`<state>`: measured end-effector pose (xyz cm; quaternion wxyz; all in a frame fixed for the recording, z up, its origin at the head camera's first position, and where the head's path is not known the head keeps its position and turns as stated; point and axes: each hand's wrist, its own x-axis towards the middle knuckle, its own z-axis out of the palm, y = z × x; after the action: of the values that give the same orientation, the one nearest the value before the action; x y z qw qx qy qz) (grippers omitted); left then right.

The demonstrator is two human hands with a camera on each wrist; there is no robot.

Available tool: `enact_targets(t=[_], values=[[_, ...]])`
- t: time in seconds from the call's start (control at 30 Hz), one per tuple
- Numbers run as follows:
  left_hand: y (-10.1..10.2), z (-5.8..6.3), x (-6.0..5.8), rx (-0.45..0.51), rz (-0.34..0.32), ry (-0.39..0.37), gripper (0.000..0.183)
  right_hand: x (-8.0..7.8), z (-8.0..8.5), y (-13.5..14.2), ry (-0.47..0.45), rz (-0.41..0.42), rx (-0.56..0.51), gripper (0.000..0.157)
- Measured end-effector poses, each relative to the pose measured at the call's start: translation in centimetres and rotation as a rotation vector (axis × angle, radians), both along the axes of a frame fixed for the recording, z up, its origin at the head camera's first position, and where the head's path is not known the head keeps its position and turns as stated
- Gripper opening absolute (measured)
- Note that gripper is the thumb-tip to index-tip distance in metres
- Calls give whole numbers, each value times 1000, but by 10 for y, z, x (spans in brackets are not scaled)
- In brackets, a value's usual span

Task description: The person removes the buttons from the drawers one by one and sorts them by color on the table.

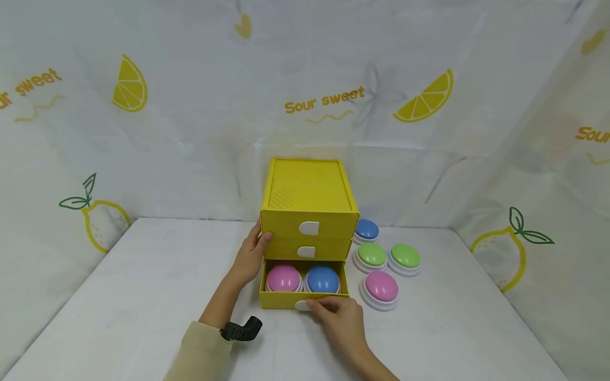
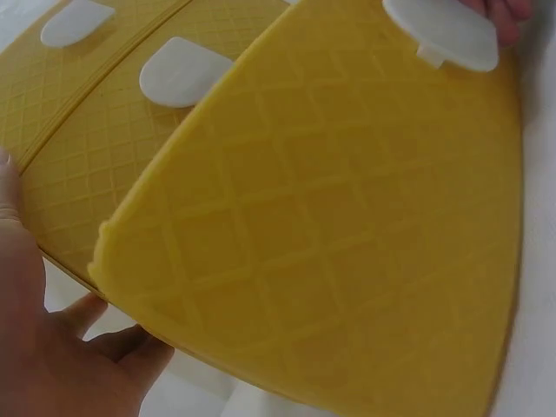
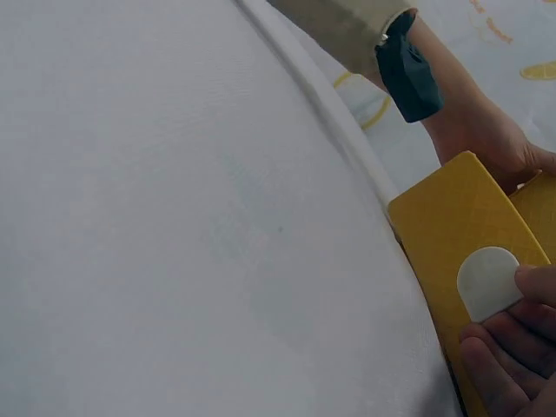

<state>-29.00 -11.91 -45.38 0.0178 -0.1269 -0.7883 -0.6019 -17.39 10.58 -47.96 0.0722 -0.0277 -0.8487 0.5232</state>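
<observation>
A yellow three-drawer box (image 1: 310, 185) stands on the table, its bottom drawer (image 1: 281, 300) pulled out. Inside that drawer sit a pink domed button (image 1: 284, 278) and a blue domed button (image 1: 323, 279), both on white bases. My right hand (image 1: 340, 320) pinches the drawer's white tab (image 3: 488, 282) between thumb and fingers. Against the box's left side rests my left hand (image 1: 250, 256), its thumb on the front edge and its fingers (image 2: 143, 360) along the side wall. The upper two drawers are closed, each with a white tab (image 1: 308, 228).
Right of the box stand several more domed buttons: a blue one (image 1: 367, 229) partly behind the box, green ones (image 1: 371, 255) and a pink one (image 1: 382, 287). The white table (image 1: 152, 296) meets a lemon-print cloth (image 1: 190, 106) at the back and sides.
</observation>
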Motion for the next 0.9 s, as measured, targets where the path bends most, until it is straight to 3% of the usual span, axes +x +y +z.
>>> enact_targets(t=[0.43, 0.57, 0.73, 0.9], values=[[0, 0, 0, 30, -6, 37, 63, 21, 5, 3, -66, 74, 4, 18], [1, 0, 1, 15, 12, 30, 64, 23, 9, 9, -44, 168, 23, 19], [2, -1, 1, 10, 8, 22, 65, 18, 34, 25, -13, 288, 25, 23], [1, -1, 1, 11, 12, 27, 64, -5, 63, 38, -4, 382, 79, 31]])
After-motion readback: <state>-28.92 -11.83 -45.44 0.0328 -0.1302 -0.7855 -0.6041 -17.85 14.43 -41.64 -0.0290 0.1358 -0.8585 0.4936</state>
